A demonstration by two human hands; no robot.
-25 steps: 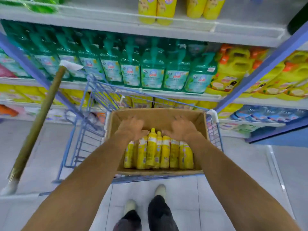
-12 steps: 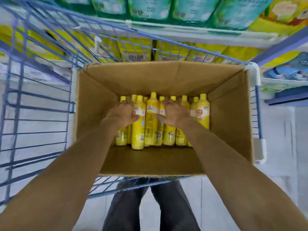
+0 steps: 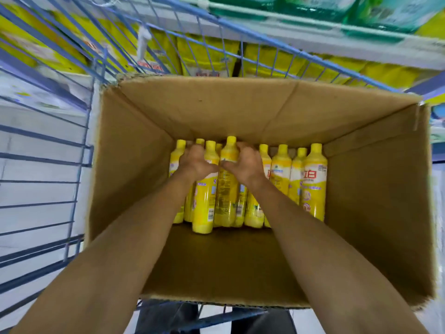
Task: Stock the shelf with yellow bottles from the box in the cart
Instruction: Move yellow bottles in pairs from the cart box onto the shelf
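Left hand (image 3: 196, 162) and right hand (image 3: 245, 165) have closed round upright bottles (image 3: 226, 189), caps up

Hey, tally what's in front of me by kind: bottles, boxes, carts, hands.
yellow bottles: 9 caps showing, hands may hide more
cardboard box: 1
blue cart: 1
left hand: 1
right hand: 1
Total: 13

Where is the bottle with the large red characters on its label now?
In the head view, the bottle stands at the right end of the row in the cardboard box, beside its right wall and apart from the right hand.
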